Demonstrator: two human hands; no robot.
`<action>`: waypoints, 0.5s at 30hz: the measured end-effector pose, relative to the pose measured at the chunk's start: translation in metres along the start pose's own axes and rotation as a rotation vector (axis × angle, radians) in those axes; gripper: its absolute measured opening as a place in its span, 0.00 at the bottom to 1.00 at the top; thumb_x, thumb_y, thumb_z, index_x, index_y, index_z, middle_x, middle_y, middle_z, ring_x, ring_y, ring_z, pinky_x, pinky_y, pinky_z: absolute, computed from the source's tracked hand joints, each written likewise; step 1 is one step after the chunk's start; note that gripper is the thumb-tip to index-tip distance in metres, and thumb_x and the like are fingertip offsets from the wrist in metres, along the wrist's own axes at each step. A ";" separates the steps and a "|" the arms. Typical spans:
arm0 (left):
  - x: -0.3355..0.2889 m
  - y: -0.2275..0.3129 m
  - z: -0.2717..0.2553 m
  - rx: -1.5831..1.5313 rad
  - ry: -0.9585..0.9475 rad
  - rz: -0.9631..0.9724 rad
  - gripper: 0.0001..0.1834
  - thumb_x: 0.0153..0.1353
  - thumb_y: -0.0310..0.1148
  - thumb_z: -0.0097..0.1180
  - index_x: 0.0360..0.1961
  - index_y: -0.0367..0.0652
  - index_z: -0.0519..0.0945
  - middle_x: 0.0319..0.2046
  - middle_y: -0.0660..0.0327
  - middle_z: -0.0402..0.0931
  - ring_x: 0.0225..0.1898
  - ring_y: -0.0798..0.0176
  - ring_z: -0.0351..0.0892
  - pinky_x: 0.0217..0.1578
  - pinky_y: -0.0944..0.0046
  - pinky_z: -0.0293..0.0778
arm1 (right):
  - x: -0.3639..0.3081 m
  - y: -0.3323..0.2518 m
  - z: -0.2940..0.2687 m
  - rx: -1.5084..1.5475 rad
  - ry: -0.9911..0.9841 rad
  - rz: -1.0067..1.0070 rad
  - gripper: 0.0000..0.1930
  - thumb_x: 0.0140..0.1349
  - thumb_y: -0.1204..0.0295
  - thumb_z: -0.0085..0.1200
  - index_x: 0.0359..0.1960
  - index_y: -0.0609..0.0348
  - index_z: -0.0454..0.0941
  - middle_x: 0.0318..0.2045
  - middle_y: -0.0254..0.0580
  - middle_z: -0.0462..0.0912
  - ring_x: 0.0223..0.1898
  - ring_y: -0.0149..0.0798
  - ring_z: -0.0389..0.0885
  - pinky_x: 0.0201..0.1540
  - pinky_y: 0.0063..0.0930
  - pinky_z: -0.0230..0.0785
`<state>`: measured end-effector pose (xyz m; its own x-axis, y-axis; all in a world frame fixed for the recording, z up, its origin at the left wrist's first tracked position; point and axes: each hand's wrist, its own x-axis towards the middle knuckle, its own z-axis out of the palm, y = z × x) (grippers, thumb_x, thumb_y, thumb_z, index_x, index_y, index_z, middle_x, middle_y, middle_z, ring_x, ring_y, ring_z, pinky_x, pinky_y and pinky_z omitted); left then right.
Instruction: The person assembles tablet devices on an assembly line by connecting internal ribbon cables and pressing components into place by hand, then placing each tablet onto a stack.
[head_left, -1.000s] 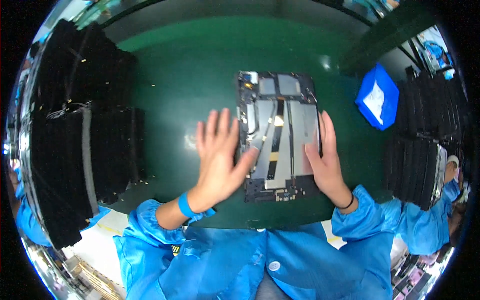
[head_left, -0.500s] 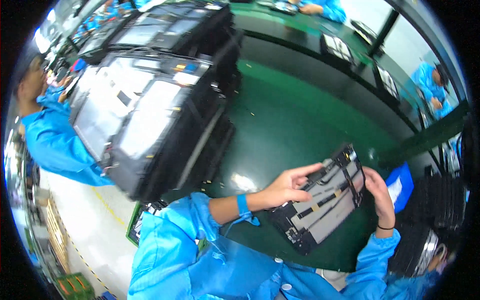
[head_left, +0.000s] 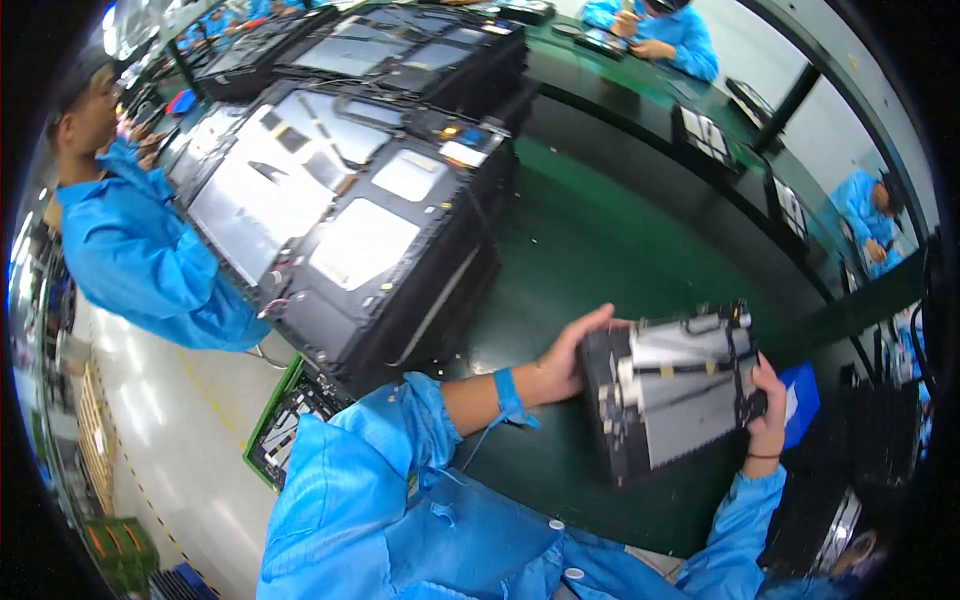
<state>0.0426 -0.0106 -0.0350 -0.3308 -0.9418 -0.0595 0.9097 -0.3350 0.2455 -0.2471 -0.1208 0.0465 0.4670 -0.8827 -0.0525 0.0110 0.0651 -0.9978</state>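
Observation:
Between my two hands I hold an opened tablet [head_left: 690,410], a black housing with grey battery panels, dark strips and small circuit parts facing up. It is tilted above the green table; its black edge looks thick, and I cannot tell whether several housings lie together. My left hand [head_left: 568,358], with a blue strap at its wrist, grips the left side, with most of its fingers hidden behind it. At the right edge, my right hand [head_left: 768,398] closes round the housing, its thumb and finger ends showing.
Tall stacks of similar black housings [head_left: 365,225] stand to the left on the green table [head_left: 600,220]. A blue piece [head_left: 800,400] and dark stacked housings [head_left: 860,430] lie at the right. A green crate [head_left: 270,420] sits lower left. One co-worker [head_left: 150,240] is at left, others across.
The tablet has turned between my hands and shifted slightly right, its thick black side now showing. My left hand has moved from the top face to behind its left edge. The view has shifted a little.

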 end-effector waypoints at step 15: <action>-0.004 0.003 -0.006 0.499 0.092 -0.029 0.11 0.68 0.33 0.46 0.42 0.36 0.74 0.34 0.59 0.76 0.35 0.67 0.78 0.44 0.65 0.76 | 0.090 0.042 0.177 0.503 0.143 0.095 0.17 0.57 0.76 0.53 0.49 0.64 0.70 0.41 0.42 0.78 0.41 0.35 0.77 0.47 0.30 0.71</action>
<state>0.0484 -0.0085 -0.0395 -0.3099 -0.9385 -0.1524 0.6626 -0.3281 0.6733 -0.0483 -0.1151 0.0072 0.3615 -0.9145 -0.1819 0.4135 0.3321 -0.8477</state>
